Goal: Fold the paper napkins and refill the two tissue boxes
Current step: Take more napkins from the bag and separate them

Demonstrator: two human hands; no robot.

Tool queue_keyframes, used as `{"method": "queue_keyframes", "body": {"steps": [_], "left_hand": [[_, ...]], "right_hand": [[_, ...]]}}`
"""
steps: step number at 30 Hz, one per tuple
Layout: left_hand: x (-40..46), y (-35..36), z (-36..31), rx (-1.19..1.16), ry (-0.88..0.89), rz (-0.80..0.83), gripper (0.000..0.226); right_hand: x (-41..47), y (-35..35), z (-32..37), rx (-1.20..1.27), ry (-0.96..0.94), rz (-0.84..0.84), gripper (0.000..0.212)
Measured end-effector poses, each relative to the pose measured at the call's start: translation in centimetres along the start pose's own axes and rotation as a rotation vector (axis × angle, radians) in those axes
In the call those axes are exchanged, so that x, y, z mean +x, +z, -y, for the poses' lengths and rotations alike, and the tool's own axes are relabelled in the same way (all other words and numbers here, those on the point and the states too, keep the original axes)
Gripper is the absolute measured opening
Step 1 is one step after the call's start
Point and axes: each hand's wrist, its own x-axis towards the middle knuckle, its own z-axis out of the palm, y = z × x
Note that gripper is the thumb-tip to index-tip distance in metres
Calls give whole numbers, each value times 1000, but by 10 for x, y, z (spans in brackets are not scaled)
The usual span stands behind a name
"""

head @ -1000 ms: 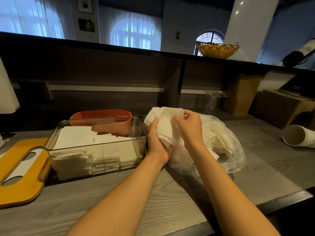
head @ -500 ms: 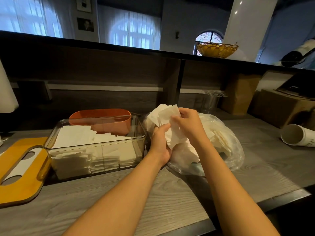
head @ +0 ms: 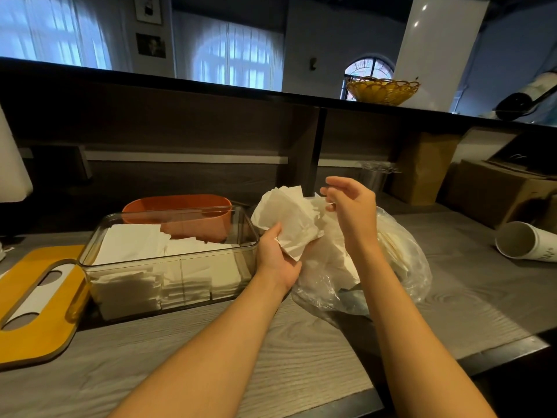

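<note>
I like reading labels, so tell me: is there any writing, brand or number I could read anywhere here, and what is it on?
No text here can be read.
Paper cup lying on its side at the right: faint dark marks near its edge, too small and blurred to read.
Framed pictures on the far wall: too blurred to tell.
Cardboard box, clear napkin box, plastic bag: no visible print.

Soft matt white paper napkins (head: 289,224) contrast with the glossy clear plastic tissue box (head: 168,260), crinkly shiny transparent plastic bag (head: 404,267) and grained grey wooden tabletop (head: 301,351).
</note>
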Motion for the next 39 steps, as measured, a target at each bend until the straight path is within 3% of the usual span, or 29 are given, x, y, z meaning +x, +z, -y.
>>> {"method": "queue_keyframes", "body": {"steps": [4, 9, 14, 21, 28, 34, 36, 39], "left_hand": [[0, -1, 0, 18, 23, 2, 40], [-2, 1, -2, -26, 10, -1, 37], [2, -2, 0, 10, 15, -81, 41], [-2, 1, 0, 20, 38, -84, 22], [-1, 2, 2, 129, 55, -95, 34], [-2, 5, 6, 204, 96, -63, 28], [-1, 2, 7, 184, 109, -44, 44], [-1, 1, 5, 198, 113, 15, 54]], "right_hand": [[0, 5, -10, -265, 4, 177, 38], [10, -5, -22, -342, 17, -34, 43], [14, -11, -38, -572, 134, 114, 55], [13, -16, -39, -502, 82, 110, 14], [11, -16, -19, -249, -96, -83, 25], [8, -19, 1, 334, 66, 190, 45], [5, -17, 1, 261, 69, 270, 51], [3, -11, -5, -102, 52, 342, 52]]}}
